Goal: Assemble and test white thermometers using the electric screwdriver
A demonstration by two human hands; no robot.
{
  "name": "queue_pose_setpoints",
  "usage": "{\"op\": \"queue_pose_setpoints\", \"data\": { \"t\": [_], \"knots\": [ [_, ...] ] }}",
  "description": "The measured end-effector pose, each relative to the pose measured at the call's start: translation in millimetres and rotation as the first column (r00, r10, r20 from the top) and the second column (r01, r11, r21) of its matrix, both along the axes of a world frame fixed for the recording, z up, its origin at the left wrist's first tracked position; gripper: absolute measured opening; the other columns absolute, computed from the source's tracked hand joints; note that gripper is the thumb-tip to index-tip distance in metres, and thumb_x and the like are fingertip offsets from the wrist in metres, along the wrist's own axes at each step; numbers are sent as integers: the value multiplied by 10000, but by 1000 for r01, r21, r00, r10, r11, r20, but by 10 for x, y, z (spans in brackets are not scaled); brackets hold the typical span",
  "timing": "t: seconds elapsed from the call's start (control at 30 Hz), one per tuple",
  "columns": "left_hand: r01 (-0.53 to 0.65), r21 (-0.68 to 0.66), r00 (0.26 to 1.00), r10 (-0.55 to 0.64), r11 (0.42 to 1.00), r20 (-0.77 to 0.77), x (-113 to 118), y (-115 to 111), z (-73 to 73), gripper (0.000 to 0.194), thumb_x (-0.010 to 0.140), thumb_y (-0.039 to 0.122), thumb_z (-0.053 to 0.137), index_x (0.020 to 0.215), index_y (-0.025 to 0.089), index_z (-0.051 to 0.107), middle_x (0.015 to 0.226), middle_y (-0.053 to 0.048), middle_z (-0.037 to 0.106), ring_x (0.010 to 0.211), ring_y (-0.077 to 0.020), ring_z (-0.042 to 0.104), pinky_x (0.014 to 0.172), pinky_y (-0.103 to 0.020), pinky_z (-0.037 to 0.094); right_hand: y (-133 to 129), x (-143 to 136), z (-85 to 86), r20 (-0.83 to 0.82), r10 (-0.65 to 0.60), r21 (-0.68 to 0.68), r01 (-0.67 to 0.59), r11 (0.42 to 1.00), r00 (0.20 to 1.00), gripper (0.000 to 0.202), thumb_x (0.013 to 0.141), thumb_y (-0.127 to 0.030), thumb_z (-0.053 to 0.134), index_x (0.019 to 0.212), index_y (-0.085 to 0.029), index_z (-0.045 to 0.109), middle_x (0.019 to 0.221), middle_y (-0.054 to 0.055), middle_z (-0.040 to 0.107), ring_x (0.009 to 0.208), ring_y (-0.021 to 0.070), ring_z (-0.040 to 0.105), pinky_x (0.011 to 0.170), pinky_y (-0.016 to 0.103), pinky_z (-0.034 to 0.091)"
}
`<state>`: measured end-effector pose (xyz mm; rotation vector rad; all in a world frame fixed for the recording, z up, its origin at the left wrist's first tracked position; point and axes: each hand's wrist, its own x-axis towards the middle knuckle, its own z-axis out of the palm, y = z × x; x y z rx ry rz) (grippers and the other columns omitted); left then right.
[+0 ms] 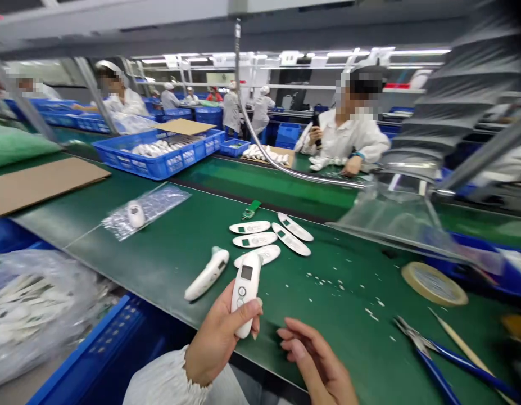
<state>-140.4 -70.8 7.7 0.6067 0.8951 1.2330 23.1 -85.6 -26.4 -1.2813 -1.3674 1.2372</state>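
My left hand is closed around a white handheld thermometer, its small grey screen and round buttons facing up. To the right, my right hand hovers with fingers apart and curved, holding nothing. A second white thermometer lies on the green bench just left of the held one. Beyond them several flat white cover pieces with small window openings are spread out; one is partly hidden behind the held thermometer. A small green circuit board lies behind these covers.
Pliers, a pointed stick and a tape roll lie at right, below a clear extraction hood. A white part rests on a plastic bag. A blue tray stands behind; a co-worker sits opposite.
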Motion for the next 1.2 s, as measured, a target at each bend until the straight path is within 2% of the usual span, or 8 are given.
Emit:
{"op": "queue_pose_setpoints", "data": {
  "t": [0.07,0.13,0.33,0.53,0.73,0.9,1.2],
  "knots": [
    [91,-10,992,-92,996,-89,199,0,-37,220,776,324,581,857,155,466,701,24,475,582,-55,421,565,-199,356,-39,83,35,23,-7,18,6,1000,1000,357,825,-418,507,1067,-171,595,971,101,640,851,167,622,770,230,513],
    [180,-26,974,-182,983,-133,345,8,-90,217,806,355,535,884,164,467,698,30,456,616,-58,403,604,-201,348,-78,175,35,65,-17,46,14,999,998,354,840,-389,494,1107,-170,570,1006,106,624,889,170,611,788,240,508],
    [317,-73,932,-325,946,-159,545,41,-184,373,777,347,576,1096,204,447,831,11,521,736,-80,433,716,-207,357,-114,352,-17,141,-78,97,65,993,987,342,866,-348,463,1160,-182,514,1062,99,587,934,160,586,801,245,504],
    [352,-96,915,-364,931,-172,594,54,-155,432,753,326,606,1139,220,446,946,-12,584,795,-94,479,734,-206,381,-38,413,-1,111,-85,94,74,993,990,336,866,-346,462,1150,-170,498,1045,97,592,914,154,585,787,252,509],
    [366,-107,912,-379,925,-156,588,56,-142,479,749,297,618,1182,233,423,1055,-25,585,992,-137,504,891,-243,367,8,443,43,119,-87,135,70,988,989,294,867,-309,471,1130,-181,503,1019,70,601,895,125,584,774,207,499],
    [392,-50,913,-395,919,-107,606,66,-121,437,759,265,610,1164,235,451,1123,-31,570,1062,-161,496,967,-294,339,13,434,60,103,-74,157,57,986,992,276,870,-295,466,1117,-181,510,1014,69,601,886,129,587,772,217,498],
    [395,-89,908,-403,914,-114,607,58,-109,438,760,291,607,1174,236,476,1111,-41,597,1043,-166,523,926,-275,369,17,399,52,93,-56,167,40,985,994,268,871,-286,459,1107,-172,515,984,74,605,856,138,589,753,237,505]
  ]
}}
